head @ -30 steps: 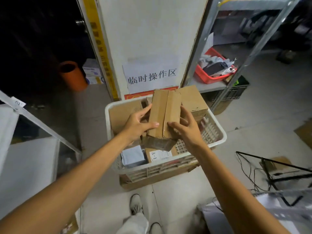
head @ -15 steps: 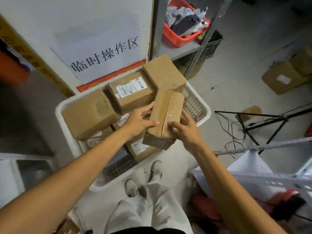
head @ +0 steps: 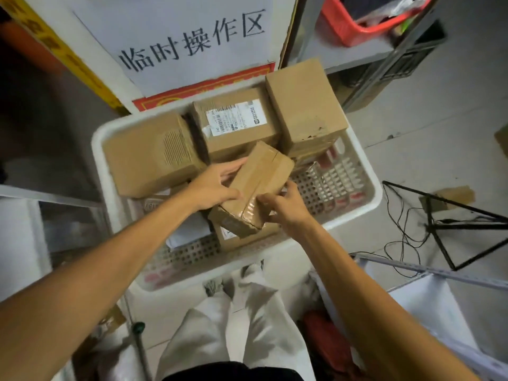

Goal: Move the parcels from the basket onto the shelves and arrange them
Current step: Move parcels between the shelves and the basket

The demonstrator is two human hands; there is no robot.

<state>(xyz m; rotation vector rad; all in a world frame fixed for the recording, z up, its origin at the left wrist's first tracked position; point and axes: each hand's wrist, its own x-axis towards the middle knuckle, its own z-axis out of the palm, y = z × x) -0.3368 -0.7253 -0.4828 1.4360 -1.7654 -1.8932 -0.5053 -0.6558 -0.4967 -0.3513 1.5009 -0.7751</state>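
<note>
Brown cardboard fills the far half of the white basket [head: 369,174] at the centre of the frame. Above its near half a person holds a small taped parcel [head: 258,185] between both hands, tilted, its far end higher than its near end. The left hand [head: 214,188] grips the parcel's left side, thumb lying across the top and fingers reaching along the far edge. The right hand [head: 286,204] grips the near right corner, thumb on the glossy tape and fingers curled round the side.

Behind the held parcel three larger ones stand in a row against the basket's far wall: a plain box [head: 148,155] on the left, a box with a printed label [head: 233,125] in the middle, and a taller box [head: 305,105] on the right. Just below the hands another parcel [head: 233,239] lies on the perforated basket floor, mostly hidden.

A paper sign [head: 192,37] with large black characters hangs on the panel at the top centre. In the upper right a red bin [head: 357,28] sits on a grey shelf [head: 343,57]. A black metal stand [head: 453,224] and loose cables lie on the floor at the right edge. Pale trousers [head: 233,331] show at the bottom.
</note>
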